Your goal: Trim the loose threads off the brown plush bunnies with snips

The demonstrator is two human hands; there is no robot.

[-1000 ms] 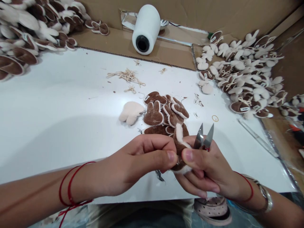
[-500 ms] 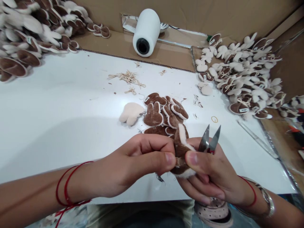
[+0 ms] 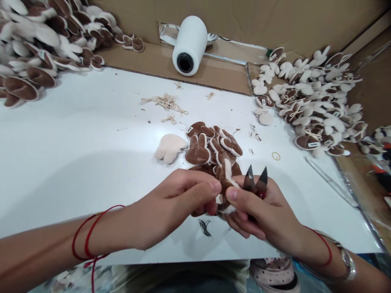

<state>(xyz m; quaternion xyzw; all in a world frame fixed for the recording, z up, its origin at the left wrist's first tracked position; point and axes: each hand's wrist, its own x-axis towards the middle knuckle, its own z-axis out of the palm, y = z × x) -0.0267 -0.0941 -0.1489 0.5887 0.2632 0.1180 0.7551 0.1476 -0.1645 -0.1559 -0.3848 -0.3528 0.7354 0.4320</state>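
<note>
A small brown plush piece with cream fluffy edging (image 3: 226, 173) is held up between my two hands at the front of the table. My left hand (image 3: 186, 195) is closed at its left side, thumb against bent fingers; a small pale bit shows below the fingertips. My right hand (image 3: 262, 207) grips the right side of the plush under the thumb. Tucked in that same hand are small thread snips (image 3: 255, 179), blades pointing up and parted. Just beyond lies a heap of brown bunny-shaped plush pieces (image 3: 198, 149), with a cream piece (image 3: 170, 148) to its left.
Cream cord bows (image 3: 165, 101) lie mid-table. A white roll (image 3: 190, 44) rests on cardboard at the back. Plush piles stand back left (image 3: 39, 36) and right (image 3: 308, 93). Tweezers (image 3: 331, 181), a rubber band (image 3: 276, 156) and dark thread scraps (image 3: 205, 228) lie on the white table (image 3: 76, 134).
Both hands have shifted slightly left and up with the plush. The left thumb has moved higher along the piece. Dark thread scraps on the table are now more exposed.
</note>
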